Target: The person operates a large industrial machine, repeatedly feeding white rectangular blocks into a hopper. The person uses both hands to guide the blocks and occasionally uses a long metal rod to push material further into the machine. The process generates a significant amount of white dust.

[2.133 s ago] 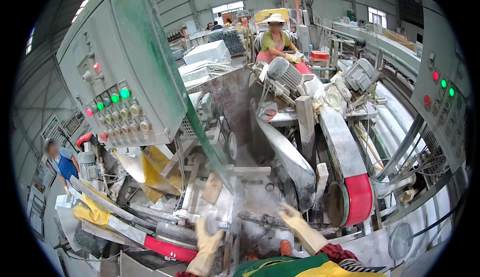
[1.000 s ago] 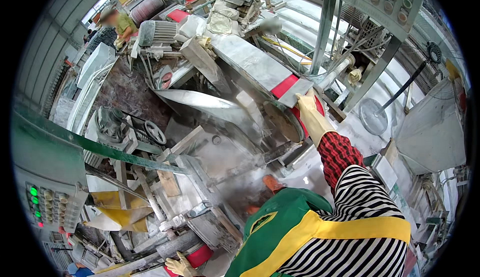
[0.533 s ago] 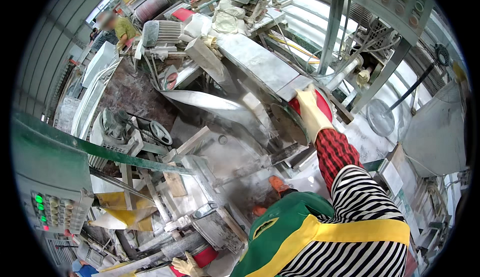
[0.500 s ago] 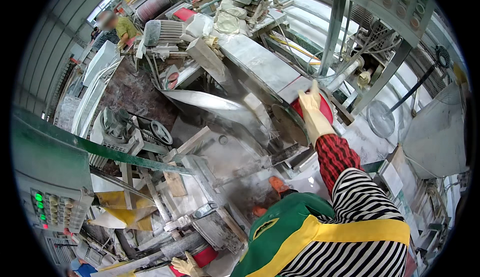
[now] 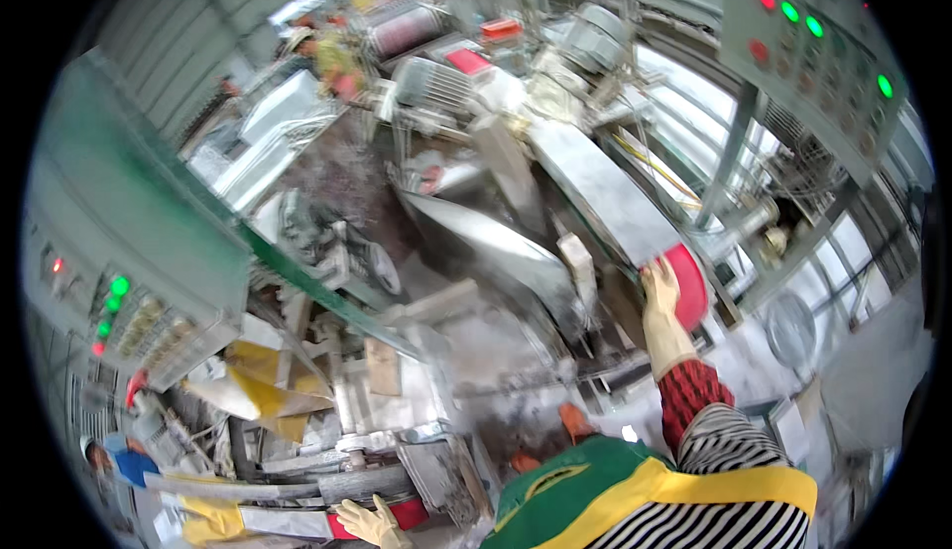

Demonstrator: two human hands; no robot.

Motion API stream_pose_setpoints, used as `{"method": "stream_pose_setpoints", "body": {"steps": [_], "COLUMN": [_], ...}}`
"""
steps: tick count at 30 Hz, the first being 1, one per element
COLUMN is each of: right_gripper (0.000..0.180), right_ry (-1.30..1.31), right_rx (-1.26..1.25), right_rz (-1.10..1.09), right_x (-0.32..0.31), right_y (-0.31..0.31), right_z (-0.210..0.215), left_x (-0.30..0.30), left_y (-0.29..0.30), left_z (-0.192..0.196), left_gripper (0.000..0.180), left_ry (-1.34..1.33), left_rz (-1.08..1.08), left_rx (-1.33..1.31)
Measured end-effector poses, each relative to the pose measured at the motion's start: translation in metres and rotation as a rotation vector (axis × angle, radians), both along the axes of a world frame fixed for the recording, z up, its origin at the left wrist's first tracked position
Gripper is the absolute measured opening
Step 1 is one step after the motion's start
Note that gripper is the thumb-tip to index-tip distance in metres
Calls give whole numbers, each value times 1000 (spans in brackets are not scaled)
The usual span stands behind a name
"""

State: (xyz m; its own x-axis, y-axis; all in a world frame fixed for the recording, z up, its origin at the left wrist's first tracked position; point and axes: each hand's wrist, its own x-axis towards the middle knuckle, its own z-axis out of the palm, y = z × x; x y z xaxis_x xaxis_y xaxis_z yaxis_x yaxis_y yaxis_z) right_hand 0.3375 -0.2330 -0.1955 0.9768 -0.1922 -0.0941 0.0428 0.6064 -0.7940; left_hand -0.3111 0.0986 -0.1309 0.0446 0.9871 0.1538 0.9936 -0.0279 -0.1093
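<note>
My right hand (image 5: 666, 303), in a cream rubber glove, touches the near-left edge of the red end (image 5: 686, 286) of a long, pale, dust-covered belt (image 5: 605, 187). Its fingers look stretched along the edge, though motion blurs them. At the bottom, my left hand (image 5: 369, 523) wears the same kind of glove and has its fingers spread. It lies over or against a red section (image 5: 409, 512) of another belt; contact is unclear. Between the hands a curved metal guard (image 5: 486, 237) rises from the machine. My left forearm is out of sight.
A control panel with lit buttons (image 5: 149, 321) stands at the left, and another (image 5: 813, 53) hangs at upper right. A green beam (image 5: 307, 286) slants across the left side. Electric motors (image 5: 431, 83) sit behind. Other people (image 5: 332, 63) are at far left, one lower down (image 5: 129, 460).
The view has turned, shifting the far machinery rightward and down. My right hand now lies nearer the left edge of the red belt end. My left fingers are spread wider.
</note>
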Motion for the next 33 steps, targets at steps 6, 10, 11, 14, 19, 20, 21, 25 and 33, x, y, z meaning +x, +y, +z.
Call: {"method": "stream_pose_setpoints", "body": {"steps": [6, 10, 11, 14, 19, 20, 21, 25, 33], "right_gripper": [47, 47, 46, 46, 34, 33, 33, 34, 39], "right_ry": [46, 229, 208, 136, 372, 394, 413, 375, 506], "right_rx": [-137, -501, -613, -1031, -821, -829, -840, -641, -331], "right_rz": [272, 387, 408, 433, 517, 573, 633, 760, 1324], "right_x": [-95, -107, -103, -98, -69, -81, -90, -80, -182], "right_y": [-5, -48, -59, -95, -132, -116, -99, -98, 93], "right_z": [-63, -78, -97, -128, -142, -135, -126, -190, -130], "left_x": [5, -11, -45, -73, -61, -70, -71, -40, -2], "left_y": [5, 43, 63, 79, 88, 89, 78, 90, -32], "left_z": [77, 121, 91, 68, 29, 33, 31, 24, 55], "left_gripper": [82, 96, 99, 96, 70, 69, 68, 76, 68], "left_ry": [-225, -103, 34, -63, -579, -521, -556, -608, -723], "left_rz": [-112, 156, 154, 387, 252, 272, 253, 190, -167], "left_rx": [251, 82, 265, 168, 324, 308, 380, 135, 323]}}
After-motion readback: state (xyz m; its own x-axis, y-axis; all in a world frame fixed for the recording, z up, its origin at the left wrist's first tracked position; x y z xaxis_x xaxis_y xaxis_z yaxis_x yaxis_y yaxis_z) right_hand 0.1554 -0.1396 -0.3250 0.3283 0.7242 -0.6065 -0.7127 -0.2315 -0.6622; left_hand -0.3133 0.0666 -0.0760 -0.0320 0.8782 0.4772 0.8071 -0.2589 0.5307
